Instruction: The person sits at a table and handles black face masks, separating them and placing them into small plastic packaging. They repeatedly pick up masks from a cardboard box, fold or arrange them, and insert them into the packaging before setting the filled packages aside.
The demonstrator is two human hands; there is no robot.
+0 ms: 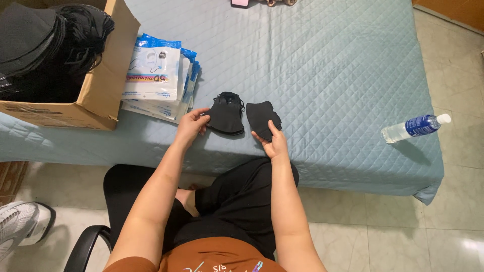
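Two small stacks of black face masks lie near the front edge of a bed with a light blue quilted cover. My left hand grips the edge of the left stack, whose ear loops bunch on top. My right hand holds the right stack of black masks from below, thumb on top of it. Both stacks sit close together, just apart.
A pile of white and blue plastic packets lies left of the masks. A cardboard box full of black masks stands at the far left. A plastic water bottle lies on the bed's right side. A chair armrest is below left.
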